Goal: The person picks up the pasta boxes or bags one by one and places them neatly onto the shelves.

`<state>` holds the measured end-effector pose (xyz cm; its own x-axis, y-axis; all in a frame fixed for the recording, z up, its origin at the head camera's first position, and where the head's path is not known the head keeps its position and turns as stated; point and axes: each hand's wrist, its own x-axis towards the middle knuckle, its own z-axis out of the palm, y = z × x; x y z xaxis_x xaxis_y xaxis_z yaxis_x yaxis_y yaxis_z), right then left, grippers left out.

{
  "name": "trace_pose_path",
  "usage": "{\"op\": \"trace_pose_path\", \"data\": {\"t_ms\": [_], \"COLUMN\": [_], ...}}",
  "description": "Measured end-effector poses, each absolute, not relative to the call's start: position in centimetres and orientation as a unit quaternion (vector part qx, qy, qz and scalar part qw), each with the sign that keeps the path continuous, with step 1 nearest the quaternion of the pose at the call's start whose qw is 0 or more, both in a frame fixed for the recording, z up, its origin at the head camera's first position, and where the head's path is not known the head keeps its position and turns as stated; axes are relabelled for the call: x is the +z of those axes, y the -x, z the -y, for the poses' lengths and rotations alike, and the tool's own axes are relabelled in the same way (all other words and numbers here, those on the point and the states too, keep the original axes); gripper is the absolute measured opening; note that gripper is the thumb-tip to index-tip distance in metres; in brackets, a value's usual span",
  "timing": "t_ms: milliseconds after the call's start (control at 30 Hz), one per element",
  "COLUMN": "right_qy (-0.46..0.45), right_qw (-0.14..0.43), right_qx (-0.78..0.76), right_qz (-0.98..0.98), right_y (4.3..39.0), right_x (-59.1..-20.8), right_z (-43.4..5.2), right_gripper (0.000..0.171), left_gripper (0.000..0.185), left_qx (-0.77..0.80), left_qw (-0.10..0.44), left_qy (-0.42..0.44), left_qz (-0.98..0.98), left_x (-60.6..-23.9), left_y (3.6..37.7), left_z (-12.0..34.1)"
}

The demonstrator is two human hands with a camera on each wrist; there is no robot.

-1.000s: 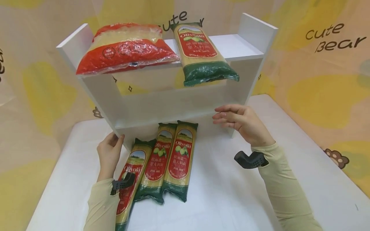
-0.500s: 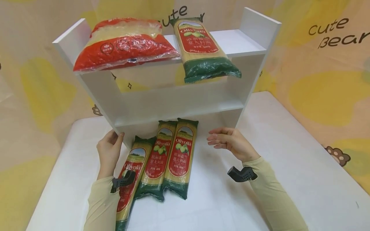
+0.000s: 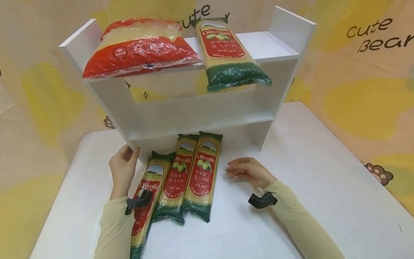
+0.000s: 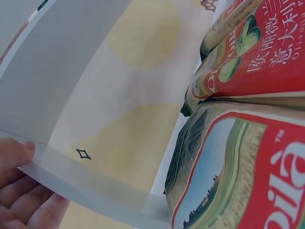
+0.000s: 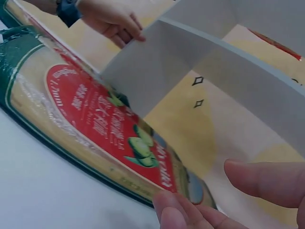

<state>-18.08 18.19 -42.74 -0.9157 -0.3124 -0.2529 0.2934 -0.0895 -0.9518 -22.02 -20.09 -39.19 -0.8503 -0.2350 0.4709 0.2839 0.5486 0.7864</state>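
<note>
My left hand [image 3: 123, 166] grips the front edge of the left side panel of a white shelf [image 3: 200, 108]; in the left wrist view the thumb lies on one face and the fingers [image 4: 28, 200] on the other. My right hand [image 3: 249, 170] holds nothing, thumb and fingers apart, just right of the spaghetti packs. Of three green-and-gold packs in a row at the shelf's foot, the right pack [image 3: 203, 176] is nearest that hand. The middle pack [image 3: 176, 180] lies against it. The left pack [image 3: 152, 196] slants, partly hidden by my left wrist.
On the top shelf board, a red bag [image 3: 142, 50] with pale contents lies at the left. Another spaghetti pack [image 3: 228, 54] lies beside it, its green end jutting past the front edge. A white-covered table [image 3: 339, 172] carries everything, with a patterned cloth [image 3: 365, 64] behind.
My right hand has come down and left from the shelf's right side to beside the right spaghetti pack. My left hand keeps its grip on the shelf; the packs lie as before.
</note>
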Motion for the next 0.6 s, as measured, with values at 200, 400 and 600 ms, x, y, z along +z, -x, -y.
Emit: {"op": "trace_pose_path", "data": {"t_ms": [200, 400, 600], "right_qy": [0.004, 0.007, 0.003], "right_qw": [0.211, 0.214, 0.216], "right_qx": [-0.736, -0.726, -0.721], "right_qz": [-0.644, -0.653, -0.658], "right_y": [17.9, 18.0, 18.0], "right_x": [-43.2, -43.6, -43.8], "right_z": [-17.2, -16.3, -15.5], "right_gripper": [0.042, 0.039, 0.038], "left_gripper": [0.032, 0.032, 0.032], "left_qx": [-0.479, -0.482, -0.481], "left_qw": [0.274, 0.276, 0.277], "left_qy": [0.018, 0.023, 0.024], "left_qz": [0.834, 0.831, 0.831], "left_x": [-39.2, -39.3, -39.3], "left_y": [22.1, 22.1, 22.2], "left_z": [20.0, 20.0, 20.0]}}
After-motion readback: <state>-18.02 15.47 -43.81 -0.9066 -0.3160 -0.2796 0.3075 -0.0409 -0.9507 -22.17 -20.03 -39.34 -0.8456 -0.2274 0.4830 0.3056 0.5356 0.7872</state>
